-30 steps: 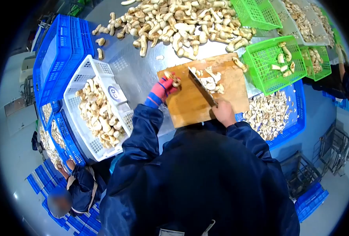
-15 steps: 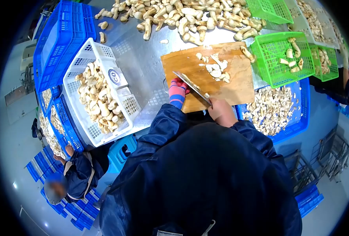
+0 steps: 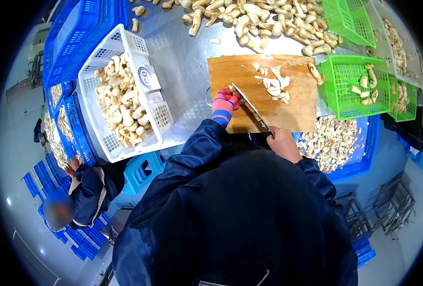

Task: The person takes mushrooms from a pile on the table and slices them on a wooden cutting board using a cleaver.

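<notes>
My left hand [image 3: 226,101], in a pink and blue striped glove, is closed around a mushroom [image 3: 240,99] over the left part of the wooden cutting board [image 3: 288,119]. Most of that mushroom is hidden by the fingers and the blade. In my bare right hand [image 3: 285,144] is the handle of a knife [image 3: 255,112], held at the board's front edge. Its blade slants up and left, with the tip beside my left fingers. White mushroom slices [image 3: 276,85] lie on the upper right of the board, and a whole mushroom [image 3: 316,74] rests at its right edge.
A large mushroom pile [image 3: 264,21] covers the steel table's far side. At left stands a white basket [image 3: 155,119] of mushrooms beside stacked blue crates [image 3: 85,47]. Right are a green basket [image 3: 333,90] and a blue tray [image 3: 371,143] of cut pieces. Another person [image 3: 90,195] works at lower left.
The view has shifted, so the board appears farther right. The knife is now angled more steeply, and the mushroom in my left hand is more covered by the fingers.
</notes>
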The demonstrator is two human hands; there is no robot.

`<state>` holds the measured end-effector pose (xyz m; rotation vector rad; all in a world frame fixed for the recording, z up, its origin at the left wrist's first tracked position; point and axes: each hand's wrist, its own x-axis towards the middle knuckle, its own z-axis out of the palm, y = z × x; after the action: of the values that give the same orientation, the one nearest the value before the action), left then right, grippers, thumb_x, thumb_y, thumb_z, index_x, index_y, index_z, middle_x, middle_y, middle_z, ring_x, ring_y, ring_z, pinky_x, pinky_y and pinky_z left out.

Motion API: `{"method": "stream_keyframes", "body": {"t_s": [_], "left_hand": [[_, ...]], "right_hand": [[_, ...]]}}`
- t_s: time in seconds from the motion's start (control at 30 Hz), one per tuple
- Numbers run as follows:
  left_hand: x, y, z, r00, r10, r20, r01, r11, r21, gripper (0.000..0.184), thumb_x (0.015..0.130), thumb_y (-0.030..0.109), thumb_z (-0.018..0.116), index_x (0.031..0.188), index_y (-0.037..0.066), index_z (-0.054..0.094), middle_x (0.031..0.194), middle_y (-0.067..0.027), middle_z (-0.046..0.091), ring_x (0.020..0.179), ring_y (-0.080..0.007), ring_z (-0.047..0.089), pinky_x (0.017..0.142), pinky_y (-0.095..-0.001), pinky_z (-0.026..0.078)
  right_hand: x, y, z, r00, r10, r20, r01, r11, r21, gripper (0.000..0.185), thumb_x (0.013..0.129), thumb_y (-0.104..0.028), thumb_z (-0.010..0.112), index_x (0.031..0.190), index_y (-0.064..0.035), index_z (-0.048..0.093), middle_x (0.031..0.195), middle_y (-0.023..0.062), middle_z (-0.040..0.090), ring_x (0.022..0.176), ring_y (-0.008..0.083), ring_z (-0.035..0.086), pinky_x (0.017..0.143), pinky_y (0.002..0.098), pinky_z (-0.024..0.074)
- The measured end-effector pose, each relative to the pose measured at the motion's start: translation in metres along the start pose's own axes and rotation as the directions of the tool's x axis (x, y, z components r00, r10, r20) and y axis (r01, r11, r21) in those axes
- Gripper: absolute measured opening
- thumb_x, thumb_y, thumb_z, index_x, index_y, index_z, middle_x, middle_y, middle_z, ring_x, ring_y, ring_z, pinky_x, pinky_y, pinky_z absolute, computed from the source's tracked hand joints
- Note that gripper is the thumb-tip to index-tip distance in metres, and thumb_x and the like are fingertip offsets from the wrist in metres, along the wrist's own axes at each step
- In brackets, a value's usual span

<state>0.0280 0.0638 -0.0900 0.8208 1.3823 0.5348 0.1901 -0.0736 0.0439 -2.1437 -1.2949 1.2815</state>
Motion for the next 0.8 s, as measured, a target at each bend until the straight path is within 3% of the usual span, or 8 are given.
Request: {"method": "stream_keyframes", "body": {"t_s": [0.33,0.47,0.6,0.63,0.67,0.7,0.73,0.8], "left_hand": [[0.002,0.01,-0.006,0.993,-0.107,0.042,0.105,0.993,0.059,0.028,0.079,0.001,0.057,0.106,0.003,0.048,0.088,-0.0094,0.058,0.076,-0.0193,0.061,0.059,-0.0277,0.054],[-0.007,0.033,-0.022,0.876,-0.176,0.45,0.399,0.788,-0.468,0.032,0.079,0.0,0.053,0.111,0.004,0.048,0.097,-0.011,0.058,0.084,-0.0271,0.061,0.074,-0.0384,0.053],[0.037,0.047,-0.003,0.855,0.074,0.513,0.301,0.736,-0.607,0.029,0.079,0.004,0.057,0.107,0.006,0.05,0.085,-0.0087,0.06,0.071,-0.0221,0.06,0.061,-0.0361,0.05],[0.052,0.058,0.01,0.945,-0.026,0.325,0.12,0.955,-0.272,0.023,0.079,0.009,0.06,0.101,0.007,0.054,0.08,-0.0066,0.059,0.066,-0.0186,0.059,0.055,-0.0341,0.047],[0.069,0.069,0.026,0.945,0.16,0.284,-0.187,0.98,0.072,0.023,0.078,0.01,0.061,0.099,0.007,0.055,0.08,-0.0079,0.06,0.067,-0.0207,0.059,0.057,-0.0351,0.048],[0.08,0.079,0.043,0.888,0.342,0.309,-0.448,0.796,0.406,0.023,0.076,0.012,0.063,0.098,0.007,0.056,0.081,-0.0091,0.061,0.067,-0.0227,0.06,0.059,-0.0361,0.048],[0.066,0.109,0.06,0.597,0.696,0.4,-0.726,0.256,0.638,0.017,0.08,0.014,0.056,0.095,0.006,0.058,0.081,-0.0138,0.062,0.069,-0.0288,0.061,0.064,-0.0372,0.048],[0.106,0.113,0.08,0.19,0.815,0.547,-0.792,-0.202,0.576,0.017,0.082,0.014,0.048,0.091,0.007,0.06,0.082,-0.0164,0.062,0.074,-0.0332,0.06,0.067,-0.0397,0.048]], "right_hand": [[0.068,-0.005,0.029,0.998,0.058,0.003,-0.058,0.997,0.049,0.022,0.074,-0.016,0.052,0.082,0.0034,0.06,0.071,0.0261,0.058,0.071,0.0413,0.057,0.065,0.0459,0.045],[0.055,0.037,0.02,0.99,0.104,-0.095,-0.088,0.983,0.159,0.023,0.075,-0.018,0.053,0.082,0.0032,0.059,0.063,0.0216,0.056,0.06,0.0347,0.056,0.057,0.0395,0.0429],[0.021,0.032,-0.006,0.967,0.16,-0.199,-0.101,0.955,0.279,0.019,0.073,-0.014,0.056,0.08,0.0027,0.06,0.058,0.0176,0.055,0.05,0.0268,0.053,0.051,0.0359,0.0405],[0.017,0.036,-0.005,0.959,0.204,-0.199,-0.133,0.939,0.318,0.019,0.073,-0.013,0.056,0.082,0.0026,0.061,0.058,0.0182,0.055,0.051,0.0278,0.053,0.052,0.0358,0.0412],[0.015,0.042,-0.003,0.949,0.246,-0.199,-0.164,0.919,0.358,0.019,0.072,-0.013,0.055,0.083,0.0024,0.061,0.059,0.0188,0.056,0.051,0.0288,0.054,0.052,0.0358,0.0418],[0.014,0.044,-0.003,0.941,0.251,-0.226,-0.162,0.923,0.349,0.02,0.072,-0.012,0.055,0.084,0.0024,0.061,0.059,0.0193,0.056,0.052,0.0296,0.055,0.053,0.0358,0.0425],[0.011,0.047,-0.002,0.933,0.256,-0.252,-0.162,0.926,0.341,0.02,0.072,-0.012,0.055,0.085,0.0023,0.062,0.06,0.0198,0.056,0.053,0.0303,0.056,0.053,0.0359,0.0431],[0.007,0.051,-0.003,0.921,0.275,-0.277,-0.175,0.925,0.337,0.021,0.072,-0.011,0.055,0.087,0.0021,0.062,0.061,0.0206,0.057,0.054,0.0316,0.057,0.054,0.0362,0.044]]}}
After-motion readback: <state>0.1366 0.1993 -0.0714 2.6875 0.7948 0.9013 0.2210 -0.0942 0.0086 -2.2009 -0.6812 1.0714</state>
